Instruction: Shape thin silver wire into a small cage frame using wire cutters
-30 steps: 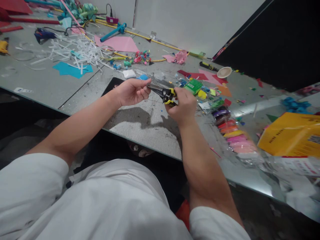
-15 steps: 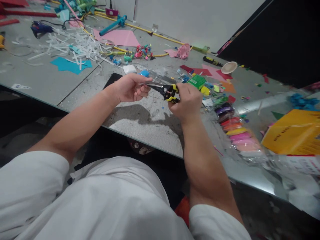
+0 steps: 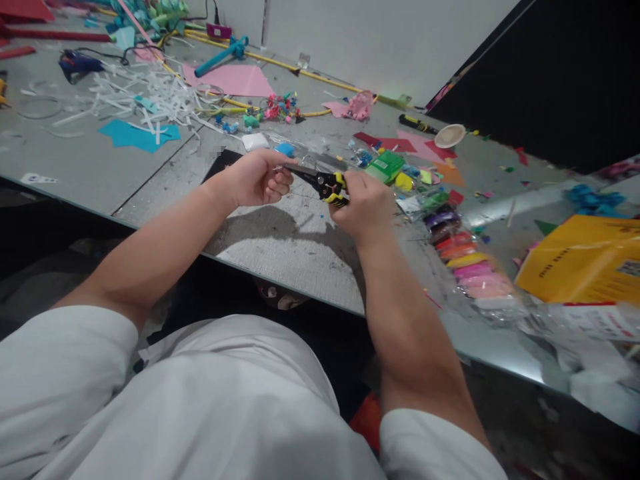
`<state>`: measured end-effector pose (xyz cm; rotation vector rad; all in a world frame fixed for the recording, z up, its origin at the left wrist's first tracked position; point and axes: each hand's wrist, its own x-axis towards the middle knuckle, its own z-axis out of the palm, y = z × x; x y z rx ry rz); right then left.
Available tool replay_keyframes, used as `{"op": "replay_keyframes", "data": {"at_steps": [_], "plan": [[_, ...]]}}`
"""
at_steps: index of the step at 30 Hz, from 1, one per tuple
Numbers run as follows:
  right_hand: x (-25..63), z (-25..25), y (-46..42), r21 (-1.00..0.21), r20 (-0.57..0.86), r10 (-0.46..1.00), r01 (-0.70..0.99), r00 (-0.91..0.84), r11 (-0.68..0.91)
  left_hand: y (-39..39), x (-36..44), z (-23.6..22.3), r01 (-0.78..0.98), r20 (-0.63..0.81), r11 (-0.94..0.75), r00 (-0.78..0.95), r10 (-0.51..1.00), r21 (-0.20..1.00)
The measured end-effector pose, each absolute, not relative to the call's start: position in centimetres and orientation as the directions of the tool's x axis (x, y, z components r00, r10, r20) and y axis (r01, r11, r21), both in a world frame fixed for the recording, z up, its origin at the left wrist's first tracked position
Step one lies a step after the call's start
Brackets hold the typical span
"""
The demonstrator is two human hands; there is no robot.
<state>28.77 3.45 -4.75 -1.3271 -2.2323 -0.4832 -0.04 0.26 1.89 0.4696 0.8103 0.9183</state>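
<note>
From my station I look down first on the wearer's white shirt (image 3: 215,393), then on the near edge of the grey table (image 3: 295,260).

Above the table, my right hand (image 3: 367,200) is wrapped around the yellow-and-black handles of a pair of long-nosed pliers (image 3: 324,184). The pliers are off the tabletop, between the two hands, their dark nose pointing left and reaching the other hand's fingertips. There my left hand (image 3: 260,179) has its thumb and forefinger brought narrowly together at the nose, the other fingers curled; I cannot tell whether they pinch something small.

To my right lie a yellow packet (image 3: 585,260) and a clear pack of coloured blocks (image 3: 470,267), running from purple through orange to pink. A green packet (image 3: 386,165) sits just beyond the right hand; a white lump (image 3: 255,141) and a blue lump (image 3: 285,149) are just past the left.

Farther off to the left, I have a blue paper sheet (image 3: 143,135) beside a heap of white paper strips (image 3: 145,100). A small pale dish (image 3: 449,136) is on the right, and pink paper (image 3: 240,80) lies toward the white wall panel (image 3: 360,40).
</note>
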Motion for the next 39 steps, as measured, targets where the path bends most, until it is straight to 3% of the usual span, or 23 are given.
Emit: {"op": "replay_keyframes", "data": {"at_steps": [6,13,17,31,36,39], "plan": [[28.3,-4.9,3.0,0.036,0.558,0.703,0.859,-0.44,0.51,0.8,-0.3,1.6,-0.47,-0.475,0.638,0.428,0.769,0.61],[27.9,-4.5,2.3,0.025,0.558,0.69,0.841,-0.461,0.541,1.3,-0.5,0.8,-0.498,-0.36,0.501,0.355,0.863,0.708],[27.8,-4.4,2.3,-0.004,0.598,0.686,0.855,-0.414,0.519,0.7,-0.5,1.5,-0.491,-0.381,0.494,0.317,0.868,0.717],[28.2,-4.0,2.2,0.006,0.555,0.699,0.843,-0.451,0.539,2.0,-1.4,0.2,-0.384,-0.473,0.631,0.431,0.768,0.674],[27.8,-4.0,2.2,-0.034,0.531,0.721,0.839,-0.445,0.543,1.8,-1.1,-0.3,-0.336,-0.392,0.493,0.326,0.86,0.803],[27.3,-4.0,2.5,-0.158,0.555,0.772,0.872,-0.309,0.463,1.6,-0.5,-0.7,-0.232,-0.22,0.26,0.182,0.958,0.937]]}}
